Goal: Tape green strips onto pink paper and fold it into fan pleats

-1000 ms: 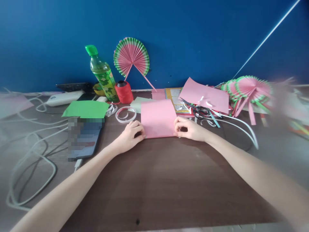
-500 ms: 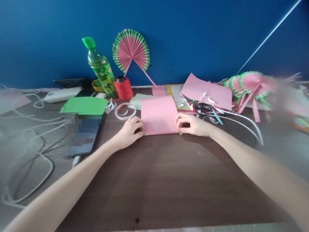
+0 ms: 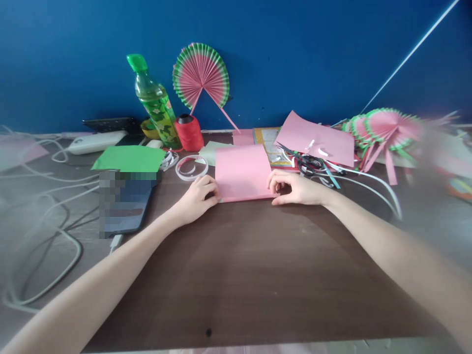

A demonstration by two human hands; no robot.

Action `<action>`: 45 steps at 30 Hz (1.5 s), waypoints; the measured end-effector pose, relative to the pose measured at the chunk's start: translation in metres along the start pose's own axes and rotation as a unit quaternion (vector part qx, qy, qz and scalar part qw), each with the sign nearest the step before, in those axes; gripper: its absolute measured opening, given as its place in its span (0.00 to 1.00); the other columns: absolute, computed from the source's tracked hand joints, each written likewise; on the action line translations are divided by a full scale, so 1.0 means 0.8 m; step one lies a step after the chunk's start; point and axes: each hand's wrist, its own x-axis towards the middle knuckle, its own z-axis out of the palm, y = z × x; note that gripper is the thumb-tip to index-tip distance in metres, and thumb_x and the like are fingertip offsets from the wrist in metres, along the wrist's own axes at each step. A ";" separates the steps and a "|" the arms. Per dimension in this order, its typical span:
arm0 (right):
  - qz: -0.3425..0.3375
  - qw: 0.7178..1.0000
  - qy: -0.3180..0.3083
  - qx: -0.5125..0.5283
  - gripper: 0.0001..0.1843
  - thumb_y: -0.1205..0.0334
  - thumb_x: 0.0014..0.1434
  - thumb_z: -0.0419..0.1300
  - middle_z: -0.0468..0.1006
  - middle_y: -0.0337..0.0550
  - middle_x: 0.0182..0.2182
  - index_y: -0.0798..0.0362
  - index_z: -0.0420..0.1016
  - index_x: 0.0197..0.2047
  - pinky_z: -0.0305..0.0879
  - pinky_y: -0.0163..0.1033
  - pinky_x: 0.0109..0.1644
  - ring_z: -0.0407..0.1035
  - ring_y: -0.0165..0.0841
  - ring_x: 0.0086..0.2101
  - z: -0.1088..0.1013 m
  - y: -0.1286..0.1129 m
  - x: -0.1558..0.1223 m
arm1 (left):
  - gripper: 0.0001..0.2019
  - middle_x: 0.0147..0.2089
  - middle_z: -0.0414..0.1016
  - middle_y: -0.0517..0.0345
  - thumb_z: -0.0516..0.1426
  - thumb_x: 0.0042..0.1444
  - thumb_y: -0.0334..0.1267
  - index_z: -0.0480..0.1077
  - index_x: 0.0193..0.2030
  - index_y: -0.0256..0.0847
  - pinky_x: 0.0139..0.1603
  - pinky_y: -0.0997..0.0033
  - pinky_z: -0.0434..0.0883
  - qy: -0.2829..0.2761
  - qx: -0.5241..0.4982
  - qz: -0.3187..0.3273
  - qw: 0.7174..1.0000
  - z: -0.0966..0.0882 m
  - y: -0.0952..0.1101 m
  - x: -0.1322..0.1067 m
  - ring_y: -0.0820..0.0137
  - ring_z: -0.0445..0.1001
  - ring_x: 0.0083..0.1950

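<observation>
1. Right hand (image 3: pixel 297 189): thumb has parted from fingers at pink paper (image 3: pixel 243 169); I'd call that corner looser.
2. Left hand (image 3: pixel 197 199): fingers pinching near-left corner.
3. Paper's on tabletop (image 3: pixel 236 270), between hands; white tape roll (image 3: pixel 190 178) just behind left hand.

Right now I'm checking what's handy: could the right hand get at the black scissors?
Probably yes: the black scissors lie just beyond the right hand, with nothing seen blocking the way, though loose white scraps lie close by.
</observation>
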 end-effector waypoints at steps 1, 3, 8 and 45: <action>0.002 1.000 0.006 0.002 0.15 0.51 0.48 0.63 0.67 0.42 0.35 0.53 0.65 0.27 0.59 0.38 0.37 0.61 0.29 0.32 0.000 0.000 0.000 | 0.06 0.38 0.63 0.55 0.50 0.53 0.35 0.63 0.27 0.39 0.52 0.58 0.61 0.001 0.000 0.000 1.000 0.000 0.000 0.000 0.66 0.62 0.44; 0.008 1.000 0.016 0.003 0.15 0.51 0.51 0.60 0.69 0.43 0.36 0.54 0.66 0.26 0.59 0.39 0.36 0.63 0.29 0.31 0.000 0.000 0.000 | 0.06 0.37 0.63 0.55 0.50 0.53 0.35 0.63 0.27 0.39 0.52 0.58 0.61 0.001 0.000 0.000 1.000 0.000 0.000 0.000 0.66 0.62 0.44; 0.015 0.999 0.035 0.000 0.16 0.52 0.53 0.58 0.70 0.44 0.35 0.55 0.67 0.23 0.58 0.38 0.36 0.63 0.29 0.31 0.001 -0.001 0.000 | 0.06 0.38 0.63 0.55 0.51 0.53 0.35 0.64 0.27 0.39 0.52 0.59 0.61 -0.001 -0.002 -0.001 1.000 -0.001 0.002 0.000 0.65 0.62 0.44; -0.012 0.997 0.003 -0.079 0.11 0.62 0.54 0.56 0.61 0.41 0.35 0.53 0.59 0.22 0.59 0.37 0.36 0.59 0.28 0.30 0.005 0.000 0.002 | 0.04 0.38 0.62 0.54 0.51 0.51 0.33 0.62 0.26 0.39 0.51 0.59 0.62 0.017 0.075 0.030 0.997 0.005 0.006 -0.001 0.65 0.61 0.43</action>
